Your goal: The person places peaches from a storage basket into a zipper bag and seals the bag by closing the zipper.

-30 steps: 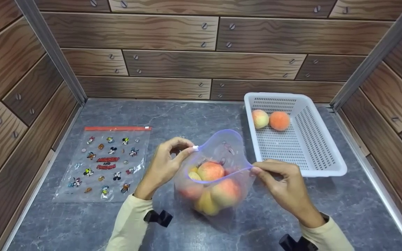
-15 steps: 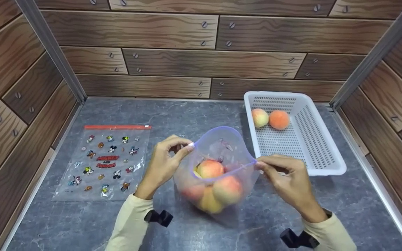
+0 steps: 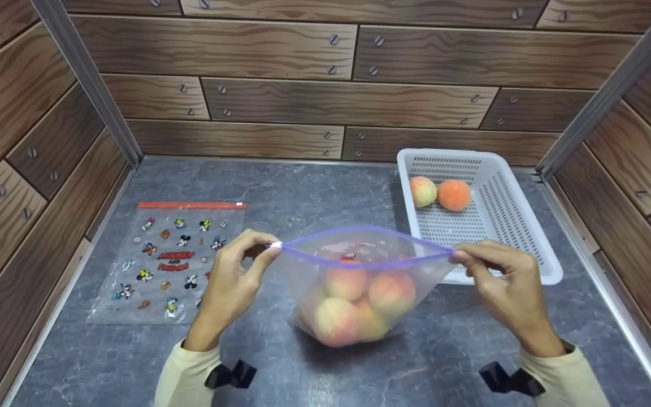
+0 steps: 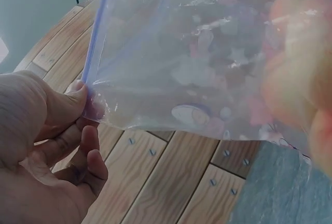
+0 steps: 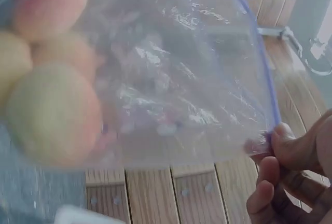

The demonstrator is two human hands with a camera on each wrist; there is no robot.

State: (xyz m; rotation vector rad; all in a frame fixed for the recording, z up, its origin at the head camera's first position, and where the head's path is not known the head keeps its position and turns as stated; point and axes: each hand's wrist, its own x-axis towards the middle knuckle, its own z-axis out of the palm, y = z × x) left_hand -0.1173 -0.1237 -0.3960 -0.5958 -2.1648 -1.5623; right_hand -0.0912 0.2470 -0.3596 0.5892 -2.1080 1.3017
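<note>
A clear zip bag (image 3: 303, 282) with a purple rim hangs between both hands, its mouth stretched into a narrow slit. Several peaches (image 3: 339, 319) lie bunched at its bottom, seen blurred through the plastic. My left hand (image 3: 235, 282) pinches the left corner of the rim, at a white slider, between thumb and forefinger. At the opposite corner my right hand (image 3: 503, 288) pinches the rim the same way. The left wrist view shows the thumb pressed on the purple edge of the bag (image 4: 150, 79). In the right wrist view, peaches (image 5: 54, 115) sit at the bag's far end.
A white perforated basket (image 3: 534, 237) stands at the back right, holding two peaches (image 3: 454, 195). To the left, a flat clear bag with a red zip strip (image 3: 190, 206) and cartoon prints lies on the dark marbled table (image 3: 280, 186). Wood-patterned walls enclose the back and sides.
My hands have moved apart, left hand leftward and right hand rightward. The bag's round mouth has been pulled into a narrow slit, and the peaches have shifted inside.
</note>
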